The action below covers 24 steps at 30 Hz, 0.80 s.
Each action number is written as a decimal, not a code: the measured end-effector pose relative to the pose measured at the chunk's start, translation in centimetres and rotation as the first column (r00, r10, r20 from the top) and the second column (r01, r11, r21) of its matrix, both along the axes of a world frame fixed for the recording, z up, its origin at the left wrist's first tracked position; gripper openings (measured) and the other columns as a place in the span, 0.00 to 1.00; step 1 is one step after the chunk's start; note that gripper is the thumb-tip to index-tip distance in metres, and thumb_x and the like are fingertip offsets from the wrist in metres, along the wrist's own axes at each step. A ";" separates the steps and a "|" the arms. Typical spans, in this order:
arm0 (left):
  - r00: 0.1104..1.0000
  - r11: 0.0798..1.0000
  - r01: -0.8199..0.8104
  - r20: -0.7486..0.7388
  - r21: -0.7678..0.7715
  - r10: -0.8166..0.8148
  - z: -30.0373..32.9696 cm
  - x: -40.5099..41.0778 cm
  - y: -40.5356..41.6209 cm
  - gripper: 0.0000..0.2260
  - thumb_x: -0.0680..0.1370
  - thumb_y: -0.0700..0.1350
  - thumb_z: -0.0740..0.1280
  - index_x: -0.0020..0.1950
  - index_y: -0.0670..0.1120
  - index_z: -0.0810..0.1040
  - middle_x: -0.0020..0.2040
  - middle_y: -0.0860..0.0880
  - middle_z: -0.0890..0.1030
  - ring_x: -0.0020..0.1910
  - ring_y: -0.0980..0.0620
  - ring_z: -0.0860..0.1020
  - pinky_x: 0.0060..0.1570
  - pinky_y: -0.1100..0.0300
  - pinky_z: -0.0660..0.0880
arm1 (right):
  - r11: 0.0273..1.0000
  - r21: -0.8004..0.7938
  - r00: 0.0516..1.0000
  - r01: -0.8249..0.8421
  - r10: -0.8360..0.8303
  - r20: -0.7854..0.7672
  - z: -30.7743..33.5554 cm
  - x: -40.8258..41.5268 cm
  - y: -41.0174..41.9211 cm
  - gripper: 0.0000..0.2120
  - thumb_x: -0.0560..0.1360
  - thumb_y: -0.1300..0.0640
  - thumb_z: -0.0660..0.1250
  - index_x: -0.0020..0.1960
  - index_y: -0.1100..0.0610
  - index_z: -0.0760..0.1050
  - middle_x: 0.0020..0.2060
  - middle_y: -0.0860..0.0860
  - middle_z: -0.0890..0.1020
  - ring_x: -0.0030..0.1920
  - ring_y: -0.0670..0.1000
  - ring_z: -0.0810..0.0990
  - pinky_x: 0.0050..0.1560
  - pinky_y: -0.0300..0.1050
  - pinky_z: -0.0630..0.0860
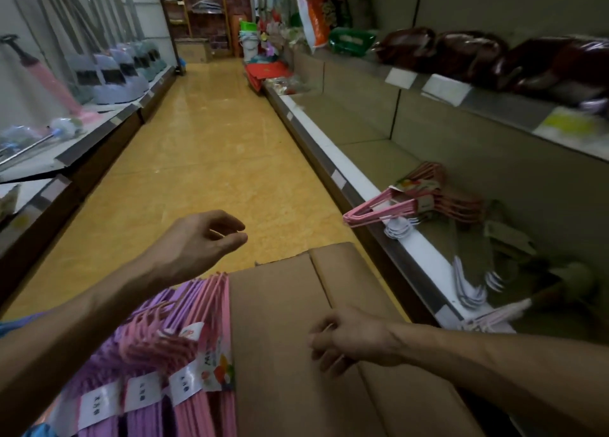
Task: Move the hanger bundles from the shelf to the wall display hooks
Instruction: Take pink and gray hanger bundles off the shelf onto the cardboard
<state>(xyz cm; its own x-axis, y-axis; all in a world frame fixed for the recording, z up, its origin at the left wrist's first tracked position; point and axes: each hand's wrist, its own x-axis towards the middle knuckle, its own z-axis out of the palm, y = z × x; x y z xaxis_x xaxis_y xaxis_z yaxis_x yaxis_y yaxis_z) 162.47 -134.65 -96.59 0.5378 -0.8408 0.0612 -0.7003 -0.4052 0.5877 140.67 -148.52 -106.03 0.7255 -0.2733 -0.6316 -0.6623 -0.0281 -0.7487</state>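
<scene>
Hovering empty: left hand [201,242], right hand [346,337], fingers loosely curled; hanger bundles [171,354] white labels unreadable.

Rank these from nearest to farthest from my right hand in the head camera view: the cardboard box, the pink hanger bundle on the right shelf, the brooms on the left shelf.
From the right hand:
1. Cardboard box, directly beneath the hand.
2. Pink hanger bundle, ahead on the lower right shelf.
3. Brooms, far across the aisle on the left shelf.
</scene>
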 end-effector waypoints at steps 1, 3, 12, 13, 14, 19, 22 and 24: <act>1.000 0.999 -0.003 -0.029 -0.048 0.002 -0.1 -0.4 -0.7 0.10 0.78 0.54 0.67 0.59 0.55 0.79 0.53 0.57 0.80 0.50 0.64 0.77 0.44 0.68 0.72 | 0.998 0.039 0.998 0.058 -0.059 0.019 0.0 -0.4 -1.0 0.14 0.81 0.56 0.65 0.64 0.62 0.72 0.52 0.57 0.81 0.44 0.50 0.82 0.43 0.43 0.80; 0.994 0.989 -0.025 -0.109 -0.143 0.009 -0.1 -1.3 -2.0 0.06 0.79 0.51 0.67 0.55 0.57 0.80 0.52 0.56 0.82 0.50 0.62 0.79 0.47 0.65 0.74 | 0.972 0.137 0.977 0.191 -0.202 0.074 -0.1 -0.7 -3.0 0.14 0.81 0.55 0.65 0.63 0.62 0.73 0.54 0.57 0.80 0.47 0.52 0.81 0.42 0.42 0.79; 0.956 0.942 -0.080 -0.294 -0.325 -0.020 0.8 -5.5 -5.9 0.08 0.79 0.47 0.66 0.57 0.55 0.80 0.51 0.54 0.83 0.49 0.62 0.82 0.49 0.63 0.78 | 0.642 0.448 0.624 0.623 -0.752 0.210 -0.7 4.7 -12.9 0.16 0.77 0.49 0.71 0.57 0.60 0.75 0.61 0.64 0.75 0.60 0.60 0.79 0.57 0.55 0.81; 0.955 0.941 -0.082 -0.296 -0.328 -0.020 0.9 -5.8 -6.0 0.08 0.79 0.47 0.67 0.57 0.55 0.80 0.51 0.54 0.83 0.49 0.61 0.82 0.49 0.62 0.79 | 0.606 0.489 0.596 0.628 -0.778 0.199 -0.8 5.5 -13.7 0.15 0.76 0.48 0.71 0.55 0.57 0.76 0.64 0.65 0.73 0.62 0.61 0.78 0.58 0.54 0.80; 0.955 0.940 -0.085 -0.296 -0.331 -0.018 0.9 -6.0 -6.1 0.08 0.79 0.47 0.67 0.56 0.55 0.80 0.51 0.54 0.83 0.49 0.61 0.82 0.49 0.62 0.79 | 0.565 0.536 0.564 0.628 -0.804 0.187 -0.9 6.1 -14.5 0.17 0.76 0.47 0.71 0.58 0.57 0.76 0.67 0.66 0.70 0.65 0.62 0.75 0.59 0.54 0.79; 0.950 0.932 -0.121 -0.311 -0.342 0.009 0.5 -6.4 -6.9 0.07 0.79 0.46 0.66 0.55 0.56 0.80 0.50 0.56 0.83 0.49 0.62 0.82 0.44 0.67 0.79 | 0.429 0.660 0.446 0.617 -0.881 0.155 -2.3 8.5 -17.6 0.30 0.74 0.43 0.73 0.68 0.58 0.71 0.70 0.63 0.69 0.71 0.64 0.67 0.69 0.62 0.70; 0.947 0.931 -0.140 -0.321 -0.337 0.026 0.2 -6.4 -7.8 0.08 0.79 0.46 0.66 0.56 0.55 0.80 0.50 0.56 0.83 0.48 0.63 0.82 0.44 0.67 0.78 | 0.378 0.701 0.391 0.604 -0.907 0.152 -2.4 9.1 -18.4 0.24 0.75 0.46 0.72 0.63 0.61 0.73 0.61 0.63 0.76 0.66 0.64 0.72 0.70 0.64 0.68; 0.941 0.929 -0.148 -0.336 -0.341 0.026 0.0 -6.7 -8.6 0.08 0.80 0.46 0.66 0.57 0.55 0.80 0.50 0.57 0.83 0.48 0.63 0.82 0.43 0.68 0.79 | 0.353 0.707 0.344 0.613 -0.925 0.163 -2.2 9.2 -18.6 0.18 0.76 0.50 0.72 0.57 0.61 0.74 0.56 0.62 0.79 0.60 0.61 0.77 0.69 0.65 0.69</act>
